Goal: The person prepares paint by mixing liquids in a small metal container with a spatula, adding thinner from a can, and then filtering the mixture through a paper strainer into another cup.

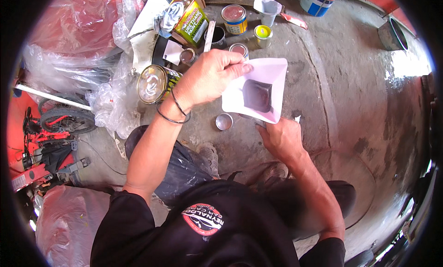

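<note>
My left hand (210,75) pinches the upper left edge of a white paper paint strainer (274,75), which gapes toward me. Dark greyish-brown paint or a stained mesh shows at its bottom; I cannot tell which. Under the strainer's lower edge, my right hand (284,138) has its fingers curled around something mostly hidden, with only a bit of grey showing. On the concrete just below and left of the strainer sits a small round tin or lid (224,121). Partly behind my left hand stands a small can (239,49) with a brownish top.
Beyond my hands stand a yellow-green rectangular can (191,23), a blue-and-yellow can (235,20), a lime-topped cup (263,35) and a dark cup (215,36) with a stick. A large round can (153,84) is at left, near plastic sheeting (69,41). A bucket (393,34) stands far right.
</note>
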